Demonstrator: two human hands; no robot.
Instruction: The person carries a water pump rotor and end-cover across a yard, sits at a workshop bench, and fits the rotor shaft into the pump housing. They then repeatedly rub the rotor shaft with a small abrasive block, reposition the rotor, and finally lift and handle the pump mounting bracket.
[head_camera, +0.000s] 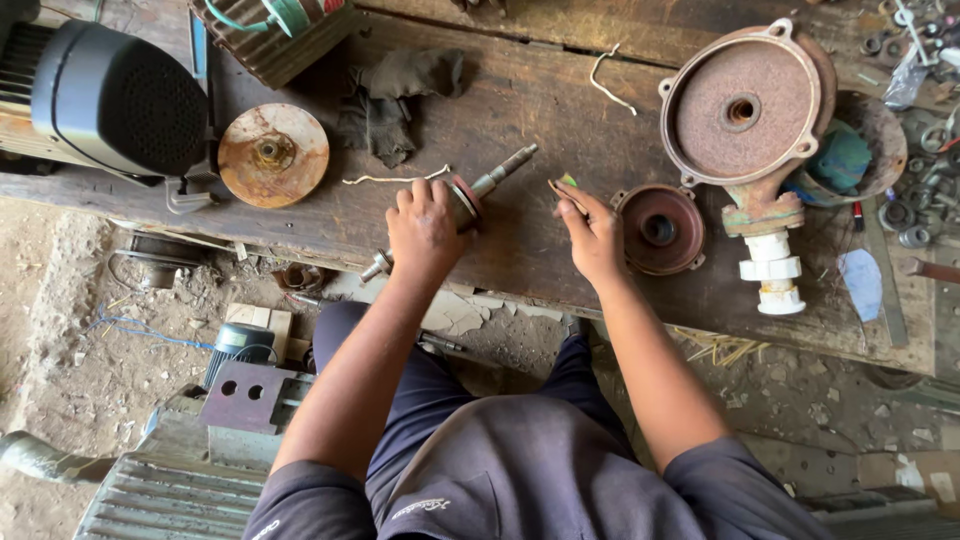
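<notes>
My left hand (425, 232) grasps the metal shaft (478, 187) lying across the wooden bench (540, 100), while my right hand (597, 238) pinches a small folded abrasive strip (566, 189) just beside the rusty round cover (659, 229).

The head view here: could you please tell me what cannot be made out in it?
- Shaft, head view: its middle is hidden under the left hand.
- Thin piece in the right hand: too small and mostly covered by the fingers to identify.
- Small parts at the right edge: too small and cut off by the frame.
- Black motor, top left: cut off by the edge.
</notes>
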